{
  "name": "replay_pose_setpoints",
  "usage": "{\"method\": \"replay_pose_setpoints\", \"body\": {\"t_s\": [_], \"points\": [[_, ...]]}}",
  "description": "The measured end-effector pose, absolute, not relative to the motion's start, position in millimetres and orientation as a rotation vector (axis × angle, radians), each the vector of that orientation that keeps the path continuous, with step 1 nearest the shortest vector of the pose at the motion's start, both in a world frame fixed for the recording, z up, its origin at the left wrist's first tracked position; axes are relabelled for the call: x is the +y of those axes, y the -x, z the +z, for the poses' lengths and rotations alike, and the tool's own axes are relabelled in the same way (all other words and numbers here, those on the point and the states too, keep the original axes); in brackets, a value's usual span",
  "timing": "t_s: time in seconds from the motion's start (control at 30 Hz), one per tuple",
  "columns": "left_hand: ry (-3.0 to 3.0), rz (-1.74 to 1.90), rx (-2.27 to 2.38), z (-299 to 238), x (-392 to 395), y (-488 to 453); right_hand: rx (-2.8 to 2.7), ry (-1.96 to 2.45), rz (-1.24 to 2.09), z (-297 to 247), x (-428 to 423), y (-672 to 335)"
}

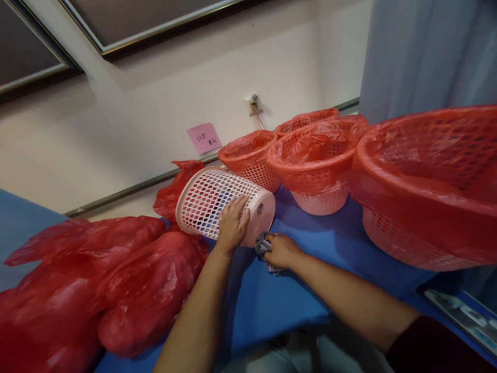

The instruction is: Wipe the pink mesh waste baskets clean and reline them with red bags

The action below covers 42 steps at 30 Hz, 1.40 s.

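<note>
A pale pink perforated plastic basket [215, 199] lies on its side, its solid round base turned toward my right. My left hand [233, 223] grips it near the base, fingers over the holed wall and thumb near the base's edge. Bunched in my right hand [281, 250] is a grey patterned cloth [263, 245], closed in the fingers and held against the lower edge of the base. Part of the cloth hangs below the hand, just over the blue table surface [267, 295].
Several pink baskets lined with red plastic bags stand to the right, the nearest basket [415, 243] being large. Filled red bags [151, 290] lie to the left. On the wall are a pink note [204, 138] and a socket with a plug [253, 105].
</note>
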<state>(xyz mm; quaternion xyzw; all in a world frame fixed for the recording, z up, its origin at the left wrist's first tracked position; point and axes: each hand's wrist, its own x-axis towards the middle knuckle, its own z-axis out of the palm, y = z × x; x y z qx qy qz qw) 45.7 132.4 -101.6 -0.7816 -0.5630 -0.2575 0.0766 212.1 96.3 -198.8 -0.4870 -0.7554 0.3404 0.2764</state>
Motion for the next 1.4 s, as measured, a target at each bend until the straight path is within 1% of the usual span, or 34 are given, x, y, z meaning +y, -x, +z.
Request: {"method": "replay_pose_setpoints", "body": {"t_s": [0.27, 0.4, 0.5, 0.57, 0.63, 0.73, 0.8, 0.87, 0.97, 1.07, 1.23, 1.4], "points": [[2.356, -0.779, -1.674, -101, 133, -44, -1.613, 1.498, 0.960, -212, 145, -217], [2.370, -0.769, -1.664, -102, 132, -43, -1.465, 1.391, 0.939, -208, 170, -224], [2.358, -0.772, -1.666, -103, 133, -42, -1.393, 1.286, 0.849, -201, 166, -223], [2.355, -0.765, -1.677, -103, 133, -43, -1.439, 1.108, 0.734, -197, 151, -221], [2.368, -0.756, -1.680, -103, 134, -43, -1.599, 0.873, 0.639, -195, 132, -221], [2.384, -0.761, -1.664, -102, 134, -43, -1.987, 0.689, 0.635, -193, 106, -224], [2.377, -0.775, -1.661, -101, 134, -43, -2.197, 0.792, 0.702, -193, 98, -228], [2.366, -0.785, -1.670, -102, 133, -43, -2.244, 1.049, 0.773, -194, 98, -229], [2.365, -0.780, -1.672, -103, 132, -42, -2.078, 1.405, 0.810, -198, 113, -228], [2.369, -0.779, -1.662, -104, 131, -40, -1.890, 1.553, 0.802, -202, 138, -227], [2.360, -0.789, -1.655, -106, 130, -39, -1.696, 1.505, 0.747, -196, 166, -232], [2.352, -0.794, -1.654, -105, 129, -42, -1.777, 1.323, 0.744, -193, 138, -227]]}}
